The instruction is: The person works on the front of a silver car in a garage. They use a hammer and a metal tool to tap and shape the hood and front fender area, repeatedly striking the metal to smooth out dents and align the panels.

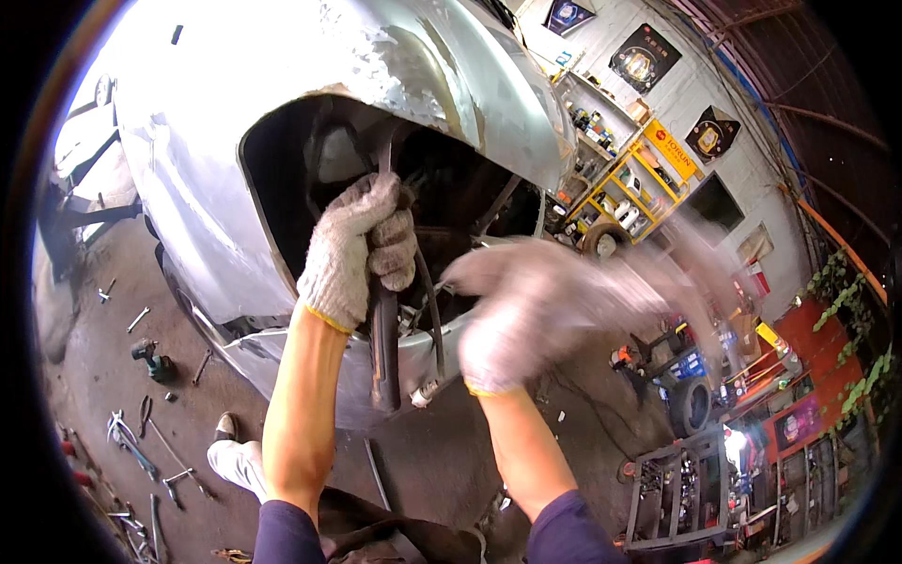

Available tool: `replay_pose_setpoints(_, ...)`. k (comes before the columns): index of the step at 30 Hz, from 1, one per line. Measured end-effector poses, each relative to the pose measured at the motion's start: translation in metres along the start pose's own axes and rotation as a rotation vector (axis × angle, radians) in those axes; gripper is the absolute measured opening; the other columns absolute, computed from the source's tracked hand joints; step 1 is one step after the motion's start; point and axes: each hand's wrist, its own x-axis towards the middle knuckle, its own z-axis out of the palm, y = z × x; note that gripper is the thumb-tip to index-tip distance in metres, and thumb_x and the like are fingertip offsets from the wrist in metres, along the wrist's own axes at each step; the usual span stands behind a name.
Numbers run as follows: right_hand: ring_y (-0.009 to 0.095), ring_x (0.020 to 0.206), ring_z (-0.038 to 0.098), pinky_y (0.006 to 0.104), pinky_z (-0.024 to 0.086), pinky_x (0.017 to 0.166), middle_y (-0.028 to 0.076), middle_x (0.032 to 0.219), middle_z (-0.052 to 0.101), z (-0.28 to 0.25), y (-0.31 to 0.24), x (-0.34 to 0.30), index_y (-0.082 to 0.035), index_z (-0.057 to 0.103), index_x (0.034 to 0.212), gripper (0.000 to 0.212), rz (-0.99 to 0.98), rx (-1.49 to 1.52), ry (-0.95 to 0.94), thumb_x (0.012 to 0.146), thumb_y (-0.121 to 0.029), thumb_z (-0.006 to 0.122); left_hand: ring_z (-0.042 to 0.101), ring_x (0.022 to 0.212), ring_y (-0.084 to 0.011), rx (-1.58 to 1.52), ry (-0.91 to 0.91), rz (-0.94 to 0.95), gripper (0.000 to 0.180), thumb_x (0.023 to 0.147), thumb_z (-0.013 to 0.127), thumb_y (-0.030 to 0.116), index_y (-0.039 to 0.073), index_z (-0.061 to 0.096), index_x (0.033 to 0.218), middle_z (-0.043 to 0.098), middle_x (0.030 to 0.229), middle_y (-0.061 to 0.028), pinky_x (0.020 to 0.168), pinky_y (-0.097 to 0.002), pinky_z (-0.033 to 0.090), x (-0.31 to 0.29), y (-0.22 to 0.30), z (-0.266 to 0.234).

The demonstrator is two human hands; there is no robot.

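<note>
My left hand point(362, 235), in a pale knit glove, is closed round a long flat metal bar point(383, 352). The bar's narrow upper end point(385, 156) points into a large dark opening point(282, 179) in a silver car body point(202, 207). Below the fist its dark, grooved lower part hangs in front of the panel edge. To the right, my gloved right hand point(526, 310) is badly smeared by motion, its fingers unreadable. A pale streak runs from it toward the right; what makes it cannot be made out. A thin dark hose point(433, 310) hangs between the hands.
Wrenches, a green cordless drill point(153, 361) and pliers point(128, 440) lie on the floor at left. A yellow shelf point(625, 193) stands by the right wall. Lower right are a metal rack point(684, 493) and a tyre point(691, 406). A person's shoe point(226, 426) shows left of my arm.
</note>
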Motion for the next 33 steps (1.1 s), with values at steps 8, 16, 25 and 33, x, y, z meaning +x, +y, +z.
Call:
replay_pose_setpoints(8, 0.012, 0.054, 0.056, 0.0309, 0.046, 0.053, 0.004, 0.062, 0.059, -0.012, 0.009, -0.009, -0.002, 0.066, 0.09, 0.025, 0.272, -0.197, -0.232, 0.1, -0.025, 0.064, 0.031, 0.043, -0.0089, 0.006, -0.008, 0.032, 0.018, 0.106, 0.05, 0.028, 0.016, 0.052, 0.092, 0.034, 0.062, 0.0054, 0.038, -0.0266, 0.024, 0.002, -0.008, -0.014)
replay_pose_setpoints(16, 0.023, 0.054, 0.058, 0.0379, 0.046, 0.054, 0.011, 0.063, 0.059, -0.001, 0.023, -0.003, -0.002, 0.068, 0.094, 0.026, 0.207, -0.345, -0.24, 0.098, -0.028, 0.068, 0.033, 0.043, -0.008, 0.225, 0.024, 0.059, 0.021, 0.104, 0.053, 0.031, 0.01, 0.055, 0.098, 0.034, 0.062, 0.0052, 0.039, -0.0263, 0.025, 0.003, 0.0, -0.004)
replay_pose_setpoints(25, 0.035, 0.068, 0.066, 0.0375, 0.052, 0.059, 0.017, 0.079, 0.068, -0.012, 0.013, -0.006, -0.002, 0.066, 0.089, 0.028, 0.165, -0.447, -0.357, 0.098, -0.029, 0.065, 0.03, 0.044, -0.0065, 0.222, 0.133, 0.076, 0.027, 0.105, 0.051, 0.032, 0.016, 0.049, 0.083, 0.033, 0.061, 0.0066, 0.04, -0.0228, 0.024, 0.005, 0.0, -0.001)
replay_pose_setpoints(33, 0.035, 0.061, 0.063, 0.0403, 0.05, 0.057, 0.014, 0.072, 0.063, -0.005, 0.008, -0.009, -0.003, 0.067, 0.09, 0.022, 0.125, -0.274, -0.248, 0.097, -0.023, 0.066, 0.032, 0.045, -0.0071, 0.144, -0.055, 0.12, 0.015, 0.105, 0.046, 0.024, 0.016, 0.054, 0.095, 0.036, 0.064, 0.0059, 0.04, -0.0244, 0.025, -0.005, 0.011, -0.007)
